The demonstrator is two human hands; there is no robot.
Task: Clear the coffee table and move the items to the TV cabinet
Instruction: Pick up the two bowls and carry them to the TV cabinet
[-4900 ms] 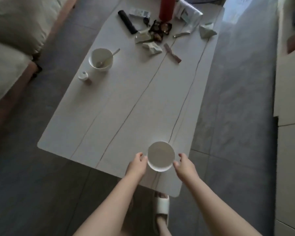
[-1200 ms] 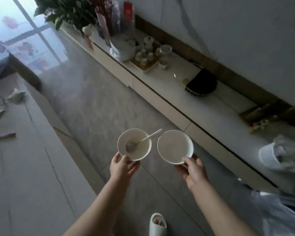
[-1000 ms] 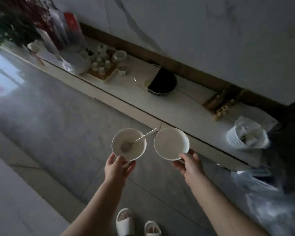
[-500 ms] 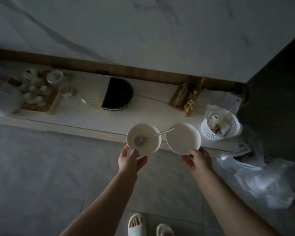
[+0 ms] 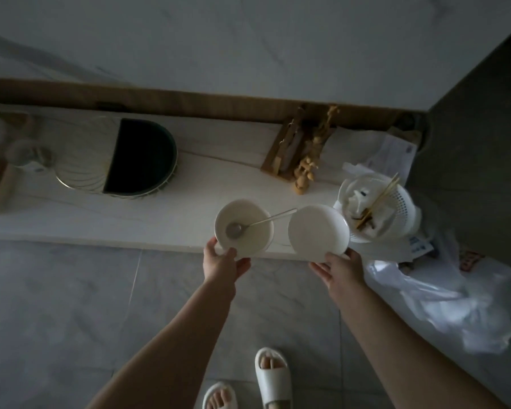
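Two round white ceramic bowls hang side by side over the front edge of the long pale TV cabinet (image 5: 106,214), one in each hand. The left hand (image 5: 223,265) holds the white bowl with a metal spoon (image 5: 244,228) by its near rim, thumb over the lip and fingers curled beneath. The right hand (image 5: 338,270) grips the empty white bowl (image 5: 318,230) the same way, thumb on the rim and fingers clamped under the base.

By the look of it, the step in hand is the set-down: both bowls are above the cabinet top but whether either touches it cannot be told. The next move calls for lowering them level onto the bare strip between the round black-and-gold tray (image 5: 117,159) and the white perforated plastic basket (image 5: 378,211), then letting the fingers come away. The right bowl sits just beside that basket, so it wants a little room to the left.

Both bowls look smooth, shallow and glazed, with thin rims. The spoon's (image 5: 260,222) handle leans out over the left bowl's rim toward the other bowl, nearly reaching it; a tilt could let it slide or clink. A faint pale film seems to coat the left bowl's inside, though the dim light leaves that unsure.
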